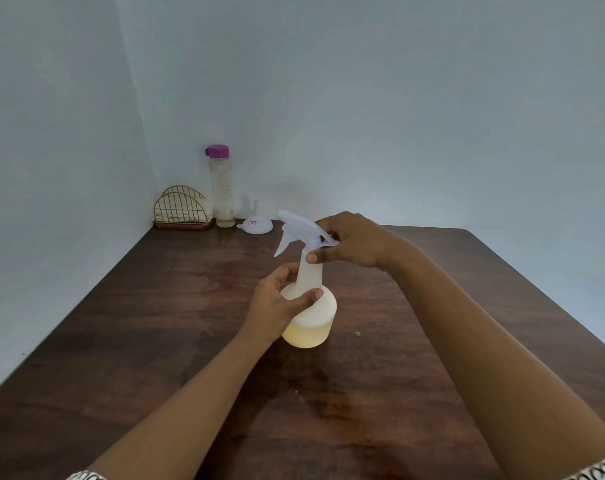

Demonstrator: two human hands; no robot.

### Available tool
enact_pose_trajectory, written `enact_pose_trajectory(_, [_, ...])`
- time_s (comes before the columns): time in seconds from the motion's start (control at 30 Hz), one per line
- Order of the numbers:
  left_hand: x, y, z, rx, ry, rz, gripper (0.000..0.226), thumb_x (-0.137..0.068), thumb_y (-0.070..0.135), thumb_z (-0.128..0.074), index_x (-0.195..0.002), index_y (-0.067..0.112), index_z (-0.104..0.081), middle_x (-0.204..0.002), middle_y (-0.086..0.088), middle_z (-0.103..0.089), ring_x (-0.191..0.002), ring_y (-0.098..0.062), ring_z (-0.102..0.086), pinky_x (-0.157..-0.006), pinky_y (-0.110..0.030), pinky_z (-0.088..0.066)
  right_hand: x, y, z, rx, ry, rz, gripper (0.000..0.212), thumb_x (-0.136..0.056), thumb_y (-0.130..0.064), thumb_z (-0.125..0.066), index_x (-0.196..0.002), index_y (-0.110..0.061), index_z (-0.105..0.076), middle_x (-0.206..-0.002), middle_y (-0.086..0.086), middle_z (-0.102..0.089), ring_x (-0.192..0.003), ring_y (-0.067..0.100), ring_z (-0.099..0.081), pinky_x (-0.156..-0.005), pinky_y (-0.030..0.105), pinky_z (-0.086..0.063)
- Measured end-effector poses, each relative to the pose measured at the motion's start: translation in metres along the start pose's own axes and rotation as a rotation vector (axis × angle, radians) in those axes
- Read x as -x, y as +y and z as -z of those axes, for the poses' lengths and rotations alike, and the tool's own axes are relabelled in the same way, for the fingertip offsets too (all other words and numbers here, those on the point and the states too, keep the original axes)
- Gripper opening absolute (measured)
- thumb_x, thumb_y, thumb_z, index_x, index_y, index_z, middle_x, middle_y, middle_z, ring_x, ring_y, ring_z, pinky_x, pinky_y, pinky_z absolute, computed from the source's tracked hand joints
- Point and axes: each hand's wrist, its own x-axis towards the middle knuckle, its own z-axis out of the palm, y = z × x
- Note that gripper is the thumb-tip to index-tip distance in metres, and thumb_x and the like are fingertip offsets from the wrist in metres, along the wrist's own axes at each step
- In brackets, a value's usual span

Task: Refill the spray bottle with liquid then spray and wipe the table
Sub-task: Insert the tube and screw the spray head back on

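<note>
left hand (pixel 277 304) clasps spray bottle (pixel 309 317) | right hand (pixel 354 242) pinches trigger head (pixel 303 230) | funnel (pixel 257 225) sticker possibly red, unreadable

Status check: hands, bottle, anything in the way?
Left hand grips spray bottle shoulder; right hand on spray head. Shallow yellowish liquid inside. Funnel clear, at back.

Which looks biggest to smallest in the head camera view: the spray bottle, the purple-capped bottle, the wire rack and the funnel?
1. spray bottle, though nearest the camera
2. purple-capped bottle and wire rack: too alike in apparent size to rank
3. funnel, smallest
</note>
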Motion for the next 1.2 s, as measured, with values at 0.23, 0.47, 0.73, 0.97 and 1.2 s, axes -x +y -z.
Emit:
enact_pose_trajectory(0.23, [-0.001, -0.003, 0.002, 0.01, -0.02, 0.0, 0.045, -0.059, 0.054, -0.075, -0.101, 0.04, -0.064, -0.106, 0.01, -0.07, -0.105, -0.013, -0.063, -0.094, -0.048, -0.05, 0.003, 0.009, -0.003, -0.12, 0.014, 0.0, 0.023, -0.083, -0.027, -0.069, -0.101, -0.012, -0.069, -0.101, 0.004, -0.07, -0.094, 0.021, -0.064, -0.083, 0.031, -0.048])
enact_pose_trajectory(0.47, [0.002, -0.003, 0.001, 0.046, -0.013, -0.002, 0.05, -0.06, 0.052, -0.076, -0.105, 0.031, -0.066, -0.105, 0.006, -0.071, -0.103, -0.016, -0.065, -0.092, -0.05, -0.051, 0.004, 0.014, -0.002, -0.311, -0.096, 0.011, 0.022, -0.086, -0.021, -0.066, -0.107, -0.03, -0.064, -0.106, -0.014, -0.069, -0.099, -0.001, -0.063, -0.087, 0.014, -0.046])
enact_pose_trajectory(0.73, [0.004, -0.005, -0.002, 0.067, 0.025, -0.011, 0.049, -0.061, 0.053, -0.075, -0.103, 0.031, -0.067, -0.102, 0.006, -0.072, -0.098, -0.015, -0.066, -0.089, -0.049, -0.053, 0.013, 0.009, -0.048, -0.065, 0.402, -0.083, 0.035, -0.074, -0.04, -0.075, -0.092, -0.014, -0.061, -0.091, 0.0, -0.068, -0.081, 0.015, -0.062, -0.071, 0.03, -0.05])
enact_pose_trajectory(0.97, [0.006, -0.005, -0.003, 0.066, 0.036, -0.048, 0.054, -0.058, 0.057, -0.073, -0.104, 0.028, -0.066, -0.103, 0.003, -0.071, -0.104, -0.016, -0.063, -0.093, -0.044, -0.051, 0.019, -0.012, -0.079, 0.13, 0.698, -0.249, 0.054, -0.073, -0.061, -0.065, -0.097, -0.015, -0.051, -0.087, -0.007, -0.053, -0.074, 0.009, -0.05, -0.063, 0.024, -0.037])
enact_pose_trajectory(1.2, [0.004, -0.008, 0.0, 0.102, -0.003, -0.028, 0.055, -0.06, 0.05, -0.077, -0.109, 0.029, -0.065, -0.105, 0.005, -0.072, -0.098, -0.013, -0.067, -0.088, -0.043, -0.055, 0.047, 0.018, -0.059, -0.49, 0.526, -0.206, 0.032, -0.084, -0.028, -0.069, -0.113, -0.023, -0.056, -0.103, -0.014, -0.062, -0.099, 0.001, -0.057, -0.087, 0.022, -0.048])
